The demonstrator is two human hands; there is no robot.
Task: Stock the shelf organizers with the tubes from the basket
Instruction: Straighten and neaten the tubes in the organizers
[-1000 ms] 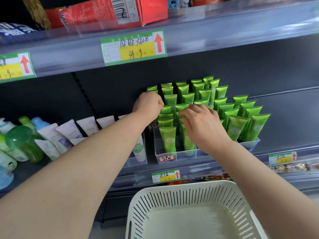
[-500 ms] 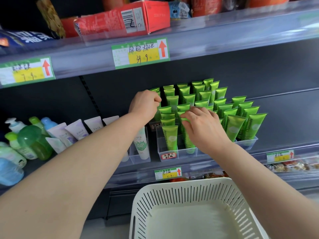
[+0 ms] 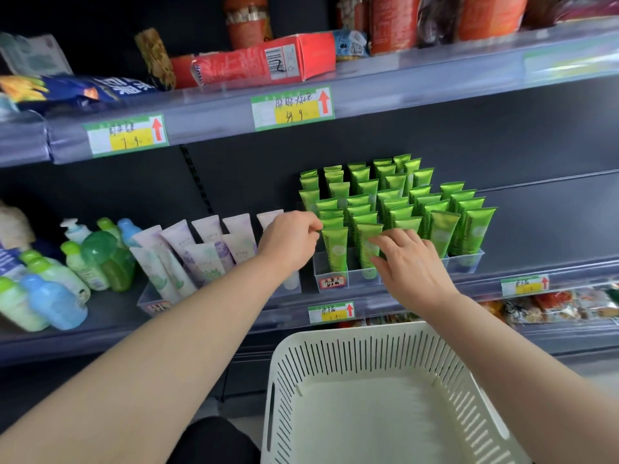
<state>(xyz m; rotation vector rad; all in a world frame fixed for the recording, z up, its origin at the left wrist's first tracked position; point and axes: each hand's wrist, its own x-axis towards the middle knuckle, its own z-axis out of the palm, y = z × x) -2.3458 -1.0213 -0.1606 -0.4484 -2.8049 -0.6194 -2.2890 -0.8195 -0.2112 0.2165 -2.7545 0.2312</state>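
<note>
Both bare hands reach to the middle shelf (image 3: 201, 333), whose front edge carries price labels. The green tubes (image 3: 395, 202) stand cap-down in rows inside clear shelf organizers (image 3: 465, 262) set near that front edge, right of the shelf's middle. The rows run back toward the dark rear panel, packed close together.

The left hand (image 3: 289, 241) is at the left edge of the green block, fingers curled in and pinched together against the rim of the front-left green tube (image 3: 335, 246); whether it truly grips the tube or only touches it cannot be told. The right hand (image 3: 407, 262) lies over the front row with its fingers spread and slightly bent, the fingertips resting on the next front tube (image 3: 368, 244) and its neighbour, holding nothing.

Just left of the green block, pale lavender-and-white tubes (image 3: 201, 249) lean in another clear organizer (image 3: 150, 303). Further toward the left end of the shelf stand green and blue bottles (image 3: 53, 296).

Below the shelf edge, at the bottom of the view, the white slotted basket (image 3: 335, 356) sits between the forearms; no tubes are in it.

The upper shelf (image 3: 402, 85) carries a red carton (image 3: 264, 63), a blue snack bag (image 3: 83, 90) and jars.
</note>
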